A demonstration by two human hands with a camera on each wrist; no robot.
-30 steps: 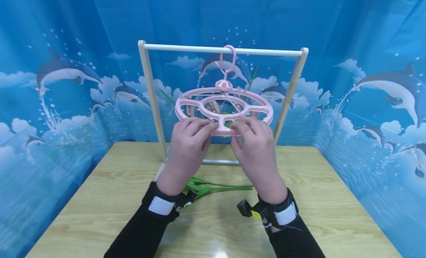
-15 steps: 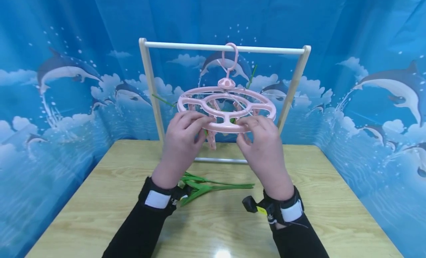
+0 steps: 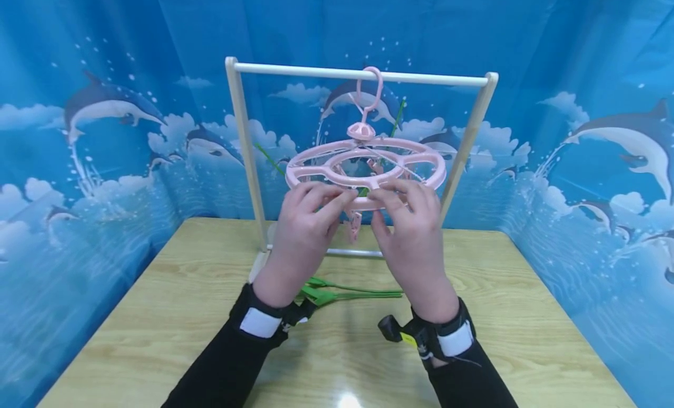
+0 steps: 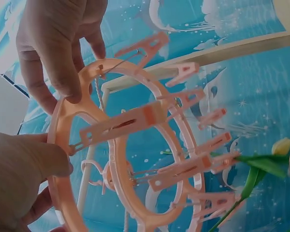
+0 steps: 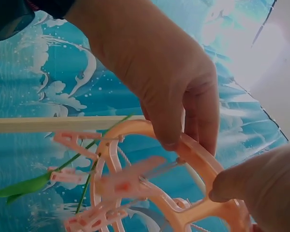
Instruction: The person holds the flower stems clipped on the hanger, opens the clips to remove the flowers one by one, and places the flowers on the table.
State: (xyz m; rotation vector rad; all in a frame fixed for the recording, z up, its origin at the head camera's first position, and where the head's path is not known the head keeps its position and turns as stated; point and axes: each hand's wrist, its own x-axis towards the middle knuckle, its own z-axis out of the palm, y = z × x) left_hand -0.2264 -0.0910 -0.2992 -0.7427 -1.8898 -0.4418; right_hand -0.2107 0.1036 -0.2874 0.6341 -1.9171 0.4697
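A round pink clip hanger [image 3: 416,150] hangs by its hook from a rack's white rod. My left hand [image 3: 305,229] pinches the near rim left of a spoke, fingers on top. My right hand [image 3: 413,226] pinches the same rim right of that spoke, its thumb below. In the left wrist view several pink clothespins [image 4: 123,125] dangle from the ring. One clothespin hangs at a tulip [image 4: 280,146] with a yellow bud and green leaves. Another clothespin [image 5: 65,175] in the right wrist view overlaps a green stem with a leaf [image 5: 29,187]. The fingertips partly hide the rim.
The wooden rack [image 3: 244,150] stands at the back of the wood-grain table [image 3: 174,314]. Green artificial stems with leaves [image 3: 363,294] lie on the table below the hands. A blue dolphin-print curtain [image 3: 105,180] encloses the back and sides.
Both hands spread apart along the rim, then came closer together again. The ring has turned a little, its near spoke and a hanging clothespin shifting to the right.
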